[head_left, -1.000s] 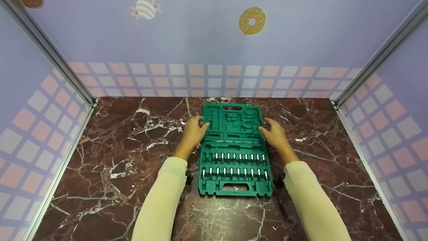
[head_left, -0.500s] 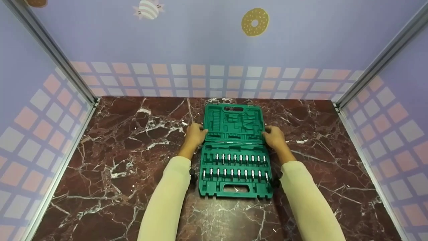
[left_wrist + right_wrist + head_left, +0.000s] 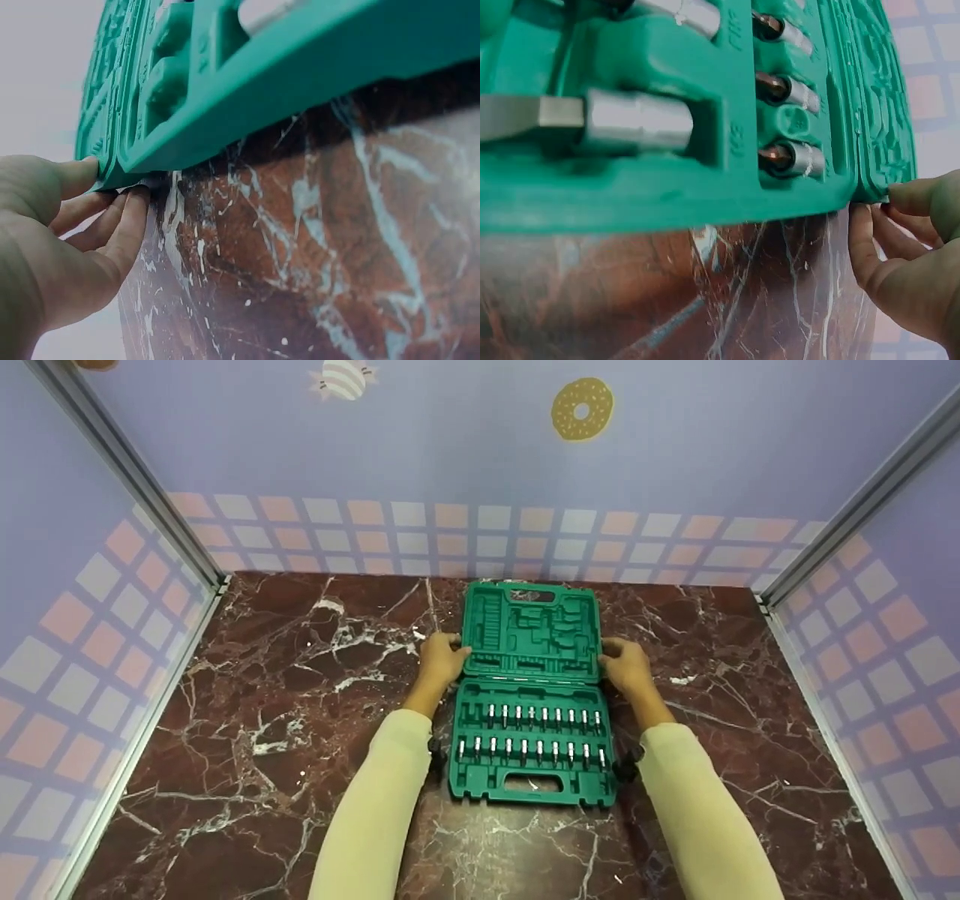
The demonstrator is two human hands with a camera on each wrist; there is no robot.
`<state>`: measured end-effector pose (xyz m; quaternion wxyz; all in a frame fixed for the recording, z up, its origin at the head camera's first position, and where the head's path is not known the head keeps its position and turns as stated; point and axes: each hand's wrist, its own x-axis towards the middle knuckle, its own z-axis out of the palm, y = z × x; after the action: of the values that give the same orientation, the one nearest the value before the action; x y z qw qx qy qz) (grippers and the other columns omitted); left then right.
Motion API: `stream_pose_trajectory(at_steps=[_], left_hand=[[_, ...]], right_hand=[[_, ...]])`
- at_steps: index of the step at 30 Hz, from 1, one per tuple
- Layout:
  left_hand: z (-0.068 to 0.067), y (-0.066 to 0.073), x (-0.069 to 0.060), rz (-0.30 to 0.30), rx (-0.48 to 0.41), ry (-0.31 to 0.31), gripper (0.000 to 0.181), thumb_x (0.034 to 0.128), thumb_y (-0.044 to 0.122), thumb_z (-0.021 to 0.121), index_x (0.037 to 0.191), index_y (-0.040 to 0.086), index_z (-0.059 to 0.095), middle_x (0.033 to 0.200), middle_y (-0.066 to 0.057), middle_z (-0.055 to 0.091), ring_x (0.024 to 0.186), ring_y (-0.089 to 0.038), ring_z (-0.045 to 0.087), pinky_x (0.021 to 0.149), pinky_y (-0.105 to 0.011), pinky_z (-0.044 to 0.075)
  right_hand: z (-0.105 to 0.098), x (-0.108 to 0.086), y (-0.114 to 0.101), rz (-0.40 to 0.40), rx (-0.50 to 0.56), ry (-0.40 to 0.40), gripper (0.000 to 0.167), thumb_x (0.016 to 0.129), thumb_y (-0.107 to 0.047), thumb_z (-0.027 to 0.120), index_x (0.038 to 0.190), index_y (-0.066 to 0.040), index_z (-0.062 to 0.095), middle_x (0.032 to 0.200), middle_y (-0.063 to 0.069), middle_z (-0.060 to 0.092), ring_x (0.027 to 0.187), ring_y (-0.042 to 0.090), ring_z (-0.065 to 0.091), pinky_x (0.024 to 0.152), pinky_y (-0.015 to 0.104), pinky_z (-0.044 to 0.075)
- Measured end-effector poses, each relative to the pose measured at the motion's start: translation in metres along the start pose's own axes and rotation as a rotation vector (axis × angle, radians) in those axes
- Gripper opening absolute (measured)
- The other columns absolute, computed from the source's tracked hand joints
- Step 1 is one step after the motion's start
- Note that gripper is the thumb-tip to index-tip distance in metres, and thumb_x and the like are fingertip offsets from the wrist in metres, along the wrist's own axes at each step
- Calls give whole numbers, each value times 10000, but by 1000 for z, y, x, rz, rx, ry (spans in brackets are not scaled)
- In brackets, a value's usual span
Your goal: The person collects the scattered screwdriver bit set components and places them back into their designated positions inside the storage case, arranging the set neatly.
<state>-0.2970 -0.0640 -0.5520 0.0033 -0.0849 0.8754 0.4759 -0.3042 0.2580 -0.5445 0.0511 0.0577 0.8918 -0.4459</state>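
Note:
A green plastic bit-set case (image 3: 480, 690) lies spread open on the marble-patterned table. Its lid (image 3: 491, 660) is at the far side, tilted slightly up, with moulded hollows and a handle slot. Two rows of silver socket bits (image 3: 540, 751) fill the near half. At the lid's left edge my left hand (image 3: 442, 664) pinches the rim, thumb on the inner face and fingers underneath, as the left wrist view shows. My right hand (image 3: 628, 666) pinches the opposite edge the same way; in the right wrist view its thumb and fingers (image 3: 862, 240) meet the lid near the hinge.
Purple panels with a checkered band (image 3: 409, 514) close off the back and both sides. Dark red marble tabletop (image 3: 285, 697) with white veins stretches left and right of the case. Small white specks lie on it.
Both hands slid down the lid's sides toward the hinge and took hold of its edges. Since then the lid has risen slightly at the far side.

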Motion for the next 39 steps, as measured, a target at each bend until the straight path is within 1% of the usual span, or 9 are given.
stream_pose_trajectory(at_steps=[3, 6, 14, 19, 22, 26, 29, 33, 39], left_hand=[[-2, 2, -1, 7, -24, 12, 350, 974, 111, 715, 1303, -6, 693, 1236, -201, 720, 1152, -328, 688, 985, -452, 571], [-4, 3, -1, 0, -72, 19, 360, 960, 87, 727, 1308, 3, 692, 1251, -201, 712, 1162, -326, 692, 978, -442, 578], [-8, 9, -1, 53, -138, 75, 346, 912, 32, 767, 1255, 25, 725, 1200, -174, 737, 1120, -305, 719, 956, -416, 585], [-11, 14, -1, 85, -170, 105, 354, 915, 41, 766, 1265, 72, 721, 1186, -144, 738, 1109, -285, 711, 939, -422, 582], [-14, 17, 0, 108, -185, 100, 385, 926, 57, 758, 1306, 83, 699, 1190, -139, 737, 1098, -281, 707, 926, -427, 578], [-19, 21, -1, 137, -197, 76, 447, 938, 65, 745, 1376, 70, 655, 1210, -153, 729, 1079, -284, 700, 904, -428, 574], [-25, 23, -3, 168, -198, 51, 460, 943, 62, 738, 1392, 46, 634, 1202, -172, 722, 1064, -292, 690, 891, -428, 571], [-32, 26, -7, 223, -167, 25, 413, 941, 65, 743, 1343, 45, 650, 1197, -169, 708, 1076, -295, 674, 895, -435, 567], [-39, 31, -16, 314, -65, 60, 359, 896, 52, 790, 1239, 45, 685, 1171, -168, 717, 1083, -310, 677, 912, -457, 562]], right_hand=[[-3, 0, 0, -14, 90, -7, 401, 1039, -6, 542, 1429, 85, 520, 1384, 318, 583, 1164, 402, 640, 825, 348, 610], [-3, -1, -2, -20, 128, -3, 413, 1041, -23, 550, 1429, 98, 474, 1395, 319, 557, 1151, 379, 621, 758, 264, 572], [-7, -5, -11, -70, 172, 36, 478, 1063, -86, 539, 1501, 49, 404, 1439, 291, 514, 1345, 395, 518, 1018, 482, 514], [-15, -7, -14, -100, 156, 34, 514, 1084, -148, 516, 1567, -32, 383, 1438, 258, 524, 1272, 372, 562, 893, 452, 563], [-19, -8, -17, -140, 154, 49, 469, 1085, -150, 514, 1530, -21, 437, 1428, 253, 545, 1215, 358, 592, 845, 402, 575], [-27, -9, -21, -188, 150, 72, 424, 1085, -147, 518, 1479, 5, 479, 1423, 246, 559, 1247, 349, 588, 915, 405, 566], [-33, -12, -25, -225, 139, 64, 433, 1085, -137, 515, 1497, -11, 469, 1424, 248, 561, 1289, 366, 574, 991, 483, 544], [-41, -19, -28, -287, 82, 74, 446, 1069, -92, 539, 1508, -42, 475, 1388, 254, 593, 1258, 391, 604, 1008, 535, 533], [-47, -30, -31, -357, 21, 112, 393, 1026, -17, 592, 1415, -20, 535, 1322, 262, 625, 1171, 413, 656, 943, 539, 561]])
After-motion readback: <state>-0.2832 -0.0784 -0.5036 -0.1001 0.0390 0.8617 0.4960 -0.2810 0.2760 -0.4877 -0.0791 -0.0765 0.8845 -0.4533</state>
